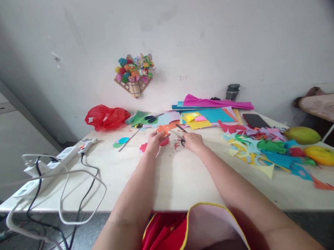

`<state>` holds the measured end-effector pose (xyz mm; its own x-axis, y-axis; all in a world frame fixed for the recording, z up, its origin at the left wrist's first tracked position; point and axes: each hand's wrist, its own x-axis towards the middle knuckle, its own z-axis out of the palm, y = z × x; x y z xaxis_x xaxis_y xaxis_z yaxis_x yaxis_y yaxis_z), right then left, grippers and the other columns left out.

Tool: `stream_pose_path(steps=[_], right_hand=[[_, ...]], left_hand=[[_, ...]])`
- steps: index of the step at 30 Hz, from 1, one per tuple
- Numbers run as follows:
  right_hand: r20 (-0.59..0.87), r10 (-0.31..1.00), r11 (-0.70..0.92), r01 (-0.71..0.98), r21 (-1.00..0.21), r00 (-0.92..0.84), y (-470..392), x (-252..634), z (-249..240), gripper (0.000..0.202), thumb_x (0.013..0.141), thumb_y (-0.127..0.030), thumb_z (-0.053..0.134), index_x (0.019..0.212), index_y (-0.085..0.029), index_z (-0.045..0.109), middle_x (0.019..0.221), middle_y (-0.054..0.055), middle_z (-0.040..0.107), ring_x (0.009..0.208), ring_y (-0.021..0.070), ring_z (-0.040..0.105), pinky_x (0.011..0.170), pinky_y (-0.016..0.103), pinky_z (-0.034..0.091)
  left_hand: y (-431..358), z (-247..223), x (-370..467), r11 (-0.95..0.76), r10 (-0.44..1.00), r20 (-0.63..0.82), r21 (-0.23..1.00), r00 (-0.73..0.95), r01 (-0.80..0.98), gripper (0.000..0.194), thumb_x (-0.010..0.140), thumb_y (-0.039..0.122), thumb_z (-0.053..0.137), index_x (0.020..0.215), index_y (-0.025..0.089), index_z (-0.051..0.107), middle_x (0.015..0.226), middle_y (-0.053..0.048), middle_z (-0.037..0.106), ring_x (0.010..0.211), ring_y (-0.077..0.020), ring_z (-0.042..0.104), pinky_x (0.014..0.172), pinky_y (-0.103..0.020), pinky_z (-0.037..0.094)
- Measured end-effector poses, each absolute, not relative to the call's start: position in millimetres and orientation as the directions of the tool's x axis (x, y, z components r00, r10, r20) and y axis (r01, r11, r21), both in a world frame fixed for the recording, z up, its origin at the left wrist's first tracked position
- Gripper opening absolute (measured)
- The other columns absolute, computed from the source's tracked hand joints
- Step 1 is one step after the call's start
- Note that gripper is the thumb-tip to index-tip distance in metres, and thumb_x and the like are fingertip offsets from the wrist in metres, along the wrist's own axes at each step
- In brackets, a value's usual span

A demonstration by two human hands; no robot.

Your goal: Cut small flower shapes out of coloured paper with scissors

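Near the middle of the white table, my left hand (154,141) pinches an orange paper piece (163,129) with a scalloped edge. My right hand (193,141) is closed on scissors (182,139), whose blades point left toward the paper with a small gap between blade tips and orange piece. A pink paper flower (143,147) lies left of my left hand, partly hidden by it. Below the orange piece sits a red round item (164,141). Tiny red scraps (176,145) are scattered on the table between my hands.
Paper scraps (256,147), a phone (255,120) and yellow-green fruits (302,135) are at right. Coloured sheets (211,115), dark scissors (151,118) and a red bag (105,117) stand behind. Power strips (47,170) with cables occupy the left edge.
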<state>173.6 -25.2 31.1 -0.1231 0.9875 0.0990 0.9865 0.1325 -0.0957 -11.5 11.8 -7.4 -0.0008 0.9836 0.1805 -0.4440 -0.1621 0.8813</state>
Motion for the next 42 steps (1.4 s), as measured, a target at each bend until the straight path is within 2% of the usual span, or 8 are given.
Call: stream_pose_path(steps=[4,7,11,15,20,24,29,42], right_hand=[[0.137,0.989,0.093,0.966,-0.240,-0.061,-18.2,184.7,28.1,0.040,0.089,-0.027,0.060,0.128,-0.022,0.067,0.122,0.014,0.072,0.113,0.0303,0.067,0.089,0.038,0.051],[0.163,0.987,0.058,0.895,-0.443,0.017,-9.0,190.7,22.3,0.037,0.083,-0.023,0.066,0.119,-0.024,0.072,0.114,0.009,0.075,0.107,0.0271,0.069,0.082,0.033,0.053],[0.119,0.991,0.054,0.617,-0.785,0.065,-1.0,190.3,17.1,0.033,0.076,-0.020,0.073,0.109,-0.020,0.075,0.078,0.002,0.073,0.064,0.0175,0.067,0.052,0.024,0.047],[0.057,0.998,0.051,0.315,-0.948,0.011,-3.1,186.7,17.3,0.025,0.074,-0.027,0.078,0.096,-0.016,0.074,0.060,-0.002,0.064,0.043,0.0100,0.051,0.034,0.020,0.028],[-0.024,0.984,0.004,0.160,-0.987,-0.175,-5.3,189.9,13.8,0.022,0.081,-0.037,0.075,0.088,-0.017,0.067,0.060,-0.002,0.064,0.040,0.0073,0.051,0.031,0.017,0.023],[-0.043,0.951,0.009,0.165,-0.986,-0.305,-6.7,194.3,12.6,0.023,0.085,-0.041,0.070,0.084,-0.018,0.063,0.058,-0.004,0.062,0.040,0.0069,0.053,0.031,0.015,0.024],[-0.038,0.914,0.046,0.197,-0.979,-0.403,-14.3,195.6,18.8,0.022,0.083,-0.036,0.071,0.076,-0.019,0.060,0.055,-0.005,0.059,0.041,0.0069,0.052,0.032,0.015,0.028],[-0.071,0.898,0.032,0.225,-0.974,-0.434,-19.4,187.3,23.7,0.022,0.093,-0.028,0.064,0.075,-0.017,0.056,0.054,-0.004,0.059,0.038,0.0049,0.051,0.030,0.014,0.026]], left_hand=[[13.2,-8.9,-11.9,-0.179,0.980,0.198,0.883,-0.002,-0.435,0.039,0.058,0.032,0.088,0.085,0.014,0.066,0.082,-0.007,0.072,0.086,-0.0251,0.074,0.081,-0.037,0.058],[14.3,-9.5,-12.1,-0.179,0.981,0.194,0.887,-0.008,-0.426,0.042,0.058,0.034,0.090,0.085,0.015,0.065,0.083,-0.007,0.072,0.087,-0.0257,0.075,0.078,-0.036,0.059],[16.2,-10.3,-12.2,-0.173,0.982,0.187,0.890,-0.009,-0.422,0.042,0.059,0.035,0.090,0.084,0.015,0.063,0.081,-0.006,0.070,0.088,-0.0266,0.075,0.077,-0.036,0.059],[16.9,-10.3,-12.5,-0.162,0.985,0.173,0.893,-0.013,-0.419,0.042,0.059,0.035,0.090,0.085,0.015,0.063,0.082,-0.007,0.071,0.089,-0.0273,0.075,0.077,-0.037,0.059],[15.6,-7.9,-13.6,-0.148,0.986,0.164,0.895,0.002,-0.422,0.038,0.061,0.033,0.087,0.087,0.016,0.065,0.087,-0.008,0.072,0.092,-0.0280,0.075,0.078,-0.038,0.059],[13.6,-5.5,-13.2,-0.145,0.987,0.160,0.885,-0.003,-0.442,0.034,0.062,0.029,0.084,0.086,0.016,0.064,0.088,-0.008,0.073,0.088,-0.0259,0.074,0.079,-0.037,0.058],[12.1,-3.8,-13.1,-0.126,0.991,0.132,0.878,-0.020,-0.462,0.027,0.064,0.023,0.081,0.084,0.016,0.064,0.089,-0.008,0.073,0.087,-0.0239,0.074,0.080,-0.037,0.058],[14.9,-5.1,-15.1,-0.032,0.995,0.078,0.824,0.057,-0.566,0.026,0.068,0.012,0.080,0.087,0.015,0.063,0.088,-0.007,0.073,0.082,-0.0232,0.075,0.076,-0.034,0.059]])
